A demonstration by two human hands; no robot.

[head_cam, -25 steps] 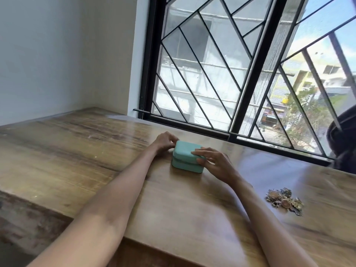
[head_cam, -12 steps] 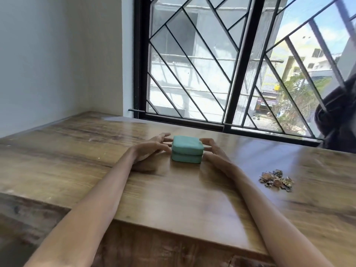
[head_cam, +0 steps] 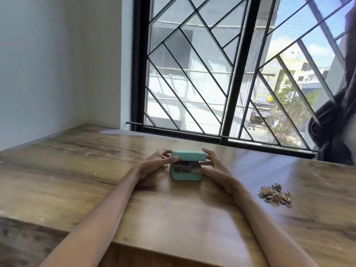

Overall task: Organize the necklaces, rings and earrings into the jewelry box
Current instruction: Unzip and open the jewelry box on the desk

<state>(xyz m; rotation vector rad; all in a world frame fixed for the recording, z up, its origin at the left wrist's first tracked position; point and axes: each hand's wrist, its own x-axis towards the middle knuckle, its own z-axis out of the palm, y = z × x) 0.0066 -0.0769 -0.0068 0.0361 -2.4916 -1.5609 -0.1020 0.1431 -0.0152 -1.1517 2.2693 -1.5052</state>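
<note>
A small teal jewelry box sits on the wooden table in front of the window. Its lid is raised a little, and a dark interior shows in the gap. My left hand grips the lid's left end, thumb at the front edge and fingers behind. At the right end, my right hand holds the lid in the same way, thumb under its rim. A small heap of gold and dark jewelry lies on the table to the right, apart from both hands.
A black-framed window with a diagonal grille runs along the table's far edge. A dark cloth hangs at the far right. A white wall closes the left side. The table's front edge is close to me.
The closed box now has its lid lifted partway. Both hands went from lying beside the box to gripping the lid's ends. The view has tilted up slightly.
</note>
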